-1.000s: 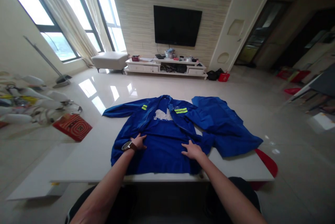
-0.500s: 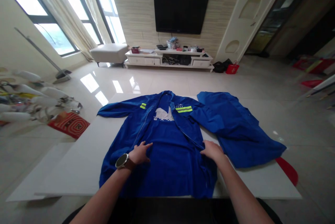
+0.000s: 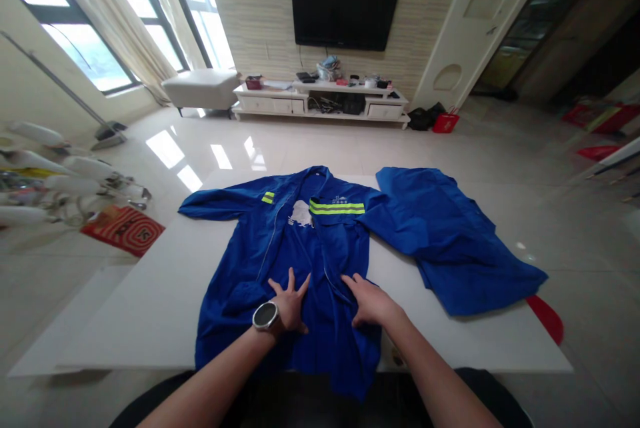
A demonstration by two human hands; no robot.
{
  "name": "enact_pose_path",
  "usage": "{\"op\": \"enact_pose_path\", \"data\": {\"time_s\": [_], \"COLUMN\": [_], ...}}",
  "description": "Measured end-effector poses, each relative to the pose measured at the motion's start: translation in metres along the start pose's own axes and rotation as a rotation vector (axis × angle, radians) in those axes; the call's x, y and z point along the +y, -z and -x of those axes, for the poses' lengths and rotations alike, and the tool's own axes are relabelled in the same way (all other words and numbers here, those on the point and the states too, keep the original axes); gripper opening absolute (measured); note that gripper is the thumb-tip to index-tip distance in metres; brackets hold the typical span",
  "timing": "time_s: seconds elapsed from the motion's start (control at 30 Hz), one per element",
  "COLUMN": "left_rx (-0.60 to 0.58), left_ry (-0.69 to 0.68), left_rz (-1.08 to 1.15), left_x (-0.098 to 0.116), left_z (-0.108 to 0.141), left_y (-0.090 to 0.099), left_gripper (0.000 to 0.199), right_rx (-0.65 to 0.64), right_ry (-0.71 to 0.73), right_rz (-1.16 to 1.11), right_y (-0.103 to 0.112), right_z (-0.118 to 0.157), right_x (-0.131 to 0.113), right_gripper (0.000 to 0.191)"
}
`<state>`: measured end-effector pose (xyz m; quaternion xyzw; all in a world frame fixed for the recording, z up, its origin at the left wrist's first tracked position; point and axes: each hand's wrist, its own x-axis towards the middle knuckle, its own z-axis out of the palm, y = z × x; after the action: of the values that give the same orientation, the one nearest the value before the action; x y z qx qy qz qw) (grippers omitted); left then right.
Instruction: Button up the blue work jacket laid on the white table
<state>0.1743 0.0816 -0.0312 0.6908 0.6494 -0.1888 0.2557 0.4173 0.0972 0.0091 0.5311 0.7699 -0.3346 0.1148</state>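
The white table (image 3: 145,315) spans the near part of the scene and serves as the flat support surface. The blue jacket (image 3: 250,245) lies at its centre, collar far, hem near, apparently spread so that both front panels are within reach; part of the hem overhangs the near edge. A second blue garment (image 3: 445,241) lies to the right, against the jacket's right-side sleeve, seemingly set aside to leave working room. The left hand (image 3: 290,305) is fully open, fingers spread on the jacket's middle, presumably to steady the cloth; it grasps nothing. The right hand (image 3: 370,301) is half open, thumb and fingers apart at the right front panel; whether cloth is pinched cannot be determined.
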Motion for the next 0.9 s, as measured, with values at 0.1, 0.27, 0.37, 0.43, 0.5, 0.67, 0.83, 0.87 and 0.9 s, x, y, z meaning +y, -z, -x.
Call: {"op": "enact_pose_path", "data": {"time_s": [0.1, 0.27, 0.37, 0.43, 0.5, 0.67, 0.83, 0.87, 0.9], "left_rx": [0.019, 0.029, 0.029, 0.052, 0.102, 0.196, 0.397, 0.430, 0.452], "left_ry": [0.017, 0.029, 0.044, 0.047, 0.013, -0.144, 0.117, 0.200, 0.270], "left_rz": [0.005, 0.009, 0.028, 0.042, 0.077, 0.319, 0.377, 0.329, 0.276], "left_x": [0.005, 0.004, -0.003, -0.011, -0.022, -0.062, -0.120, -0.132, -0.143], "left_z": [0.000, -0.008, -0.018, -0.025, -0.031, -0.025, -0.007, -0.005, -0.004], "left_y": [-0.002, 0.000, 0.015, 0.030, 0.045, 0.079, 0.099, 0.099, 0.097], "left_gripper": [0.148, 0.148, 0.138, 0.122, 0.102, 0.072, 0.048, 0.047, 0.047], "right_rx": [-0.006, -0.156, -0.003, 0.114, 0.220, 0.512, 0.451, 0.405, 0.364], "right_ry": [0.032, -0.012, -0.135, -0.238, -0.286, -0.230, -0.489, -0.512, -0.515], "right_rz": [-0.017, 0.089, 0.174, 0.184, 0.150, 0.013, 0.110, 0.102, 0.090], "right_y": [-0.006, -0.015, -0.003, 0.009, 0.022, 0.044, 0.046, 0.044, 0.042], "right_z": [0.010, 0.013, 0.005, 0.000, -0.002, 0.002, 0.010, 0.010, 0.009], "right_x": [-0.007, -0.002, 0.013, 0.023, 0.030, 0.042, 0.061, 0.064, 0.067], "right_gripper": [0.144, 0.118, 0.087, 0.072, 0.063, 0.048, 0.050, 0.051, 0.051]}}
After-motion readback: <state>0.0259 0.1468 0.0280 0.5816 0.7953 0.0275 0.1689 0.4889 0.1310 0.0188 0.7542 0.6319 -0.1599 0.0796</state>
